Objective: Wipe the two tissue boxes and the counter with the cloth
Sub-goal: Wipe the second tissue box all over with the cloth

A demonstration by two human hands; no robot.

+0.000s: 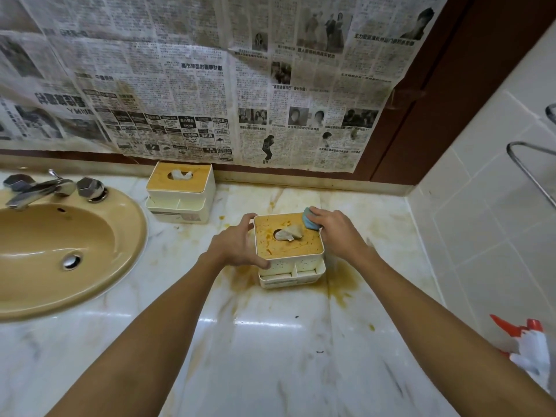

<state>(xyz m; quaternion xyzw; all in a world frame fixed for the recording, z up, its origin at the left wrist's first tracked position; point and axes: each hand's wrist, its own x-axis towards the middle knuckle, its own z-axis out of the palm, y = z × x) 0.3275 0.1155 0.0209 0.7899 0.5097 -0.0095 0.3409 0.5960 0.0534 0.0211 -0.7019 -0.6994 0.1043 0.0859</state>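
— How is the near tissue box set?

— It is stood upright in the middle of the bench, its compartment tray faced toward the person. The lid looks nearly square, so no long axis can be made out. The lid slot is run roughly left to right, with a crumpled tissue stuck up from it. The lid is smeared with yellow-brown stains.

— And what is found around it?

— The far tissue box is stood well apart, against the back wall, beside the sink, and faced the same way. Brown stains are spread on the bench round the near box. Newspaper is hung on the wall behind, and a spray bottle is seen at the right edge.

— How are the hands placed?

— The box's left side is gripped by the left hand, fingers curled round the far corner and thumb laid at the near one. The blue cloth is bunched under the right hand and pressed on the lid's far right corner.
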